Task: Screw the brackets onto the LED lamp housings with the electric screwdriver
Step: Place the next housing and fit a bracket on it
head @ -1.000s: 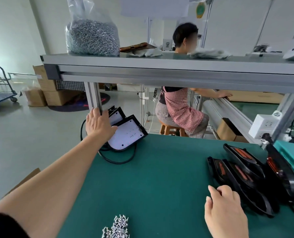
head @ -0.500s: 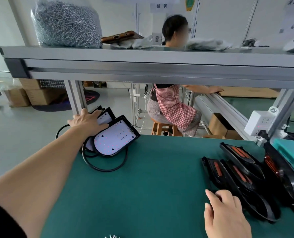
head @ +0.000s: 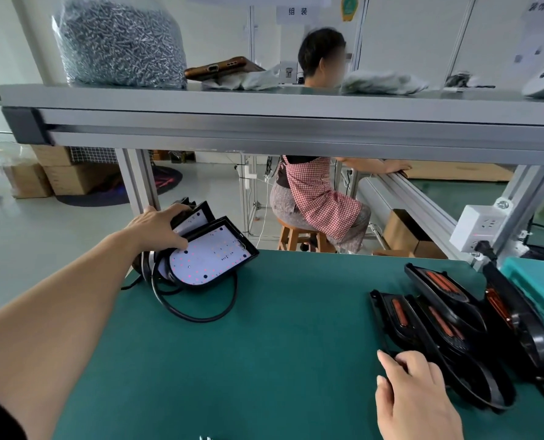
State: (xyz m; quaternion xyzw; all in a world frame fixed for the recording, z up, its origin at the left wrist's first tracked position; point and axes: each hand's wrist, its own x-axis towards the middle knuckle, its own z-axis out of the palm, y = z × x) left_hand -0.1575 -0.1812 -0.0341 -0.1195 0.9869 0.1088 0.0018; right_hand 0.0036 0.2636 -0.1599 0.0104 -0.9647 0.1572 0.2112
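This is a factory assembly floor, a lamp-making line. The green-matted desk [head: 296, 328] sits under a shelf [head: 264, 100] of grey aluminium profile. On the shelf at eleven o'clock stands a fat clear bag of screws [head: 118, 42]. LED lamp housings [head: 210, 255] with white diode boards are stacked at ten o'clock on the desk, and more black housings [head: 454, 319] are fanned out at three. A power socket [head: 480, 227] is fixed to the frame post at two. Beyond, at twelve o'clock, a worker in a checked apron [head: 321, 198] sits on a wooden stool [head: 299, 236] at another line. Cardboard boxes [head: 58, 173] pile on the bare floor at ten.
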